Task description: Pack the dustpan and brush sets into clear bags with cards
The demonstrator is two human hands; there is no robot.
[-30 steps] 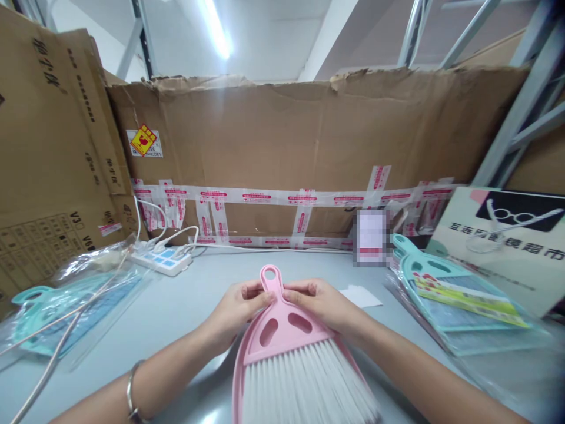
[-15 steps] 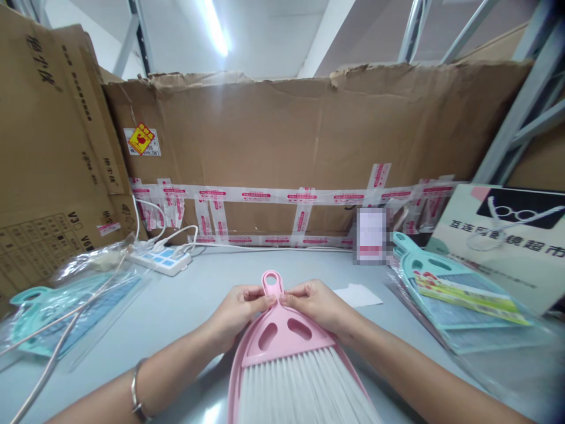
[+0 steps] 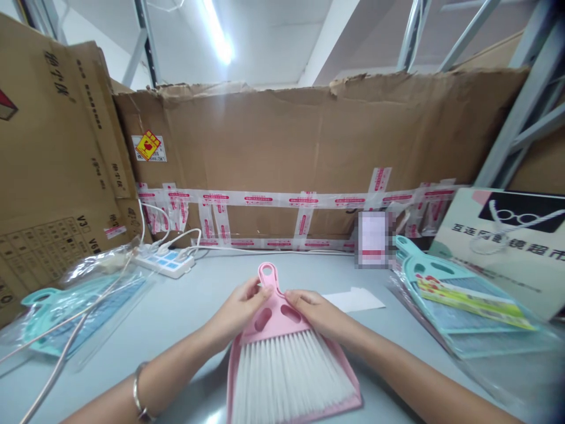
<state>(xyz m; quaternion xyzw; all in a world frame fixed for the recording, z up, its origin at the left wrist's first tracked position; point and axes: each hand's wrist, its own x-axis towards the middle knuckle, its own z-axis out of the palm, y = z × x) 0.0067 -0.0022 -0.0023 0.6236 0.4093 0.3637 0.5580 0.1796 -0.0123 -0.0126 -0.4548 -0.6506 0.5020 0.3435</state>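
Observation:
A pink hand brush with white bristles lies nested in a matching pink dustpan, handles together and pointing away from me. My left hand grips the set at the left of the handle's base, thumb on top. On the opposite side, my right hand pinches the dustpan and brush near the handle's neck with its thumb on top. The undersides of both hands' grips are hidden.
Teal brush-and-dustpan sets in clear plastic lie at left and right. A power strip with cables, white paper, a printed bag and cardboard boxes surround the grey table.
The brush and dustpan have tilted so the dustpan's front edge now shows, and the handle has shifted slightly left and up. The whole view has moved a little.

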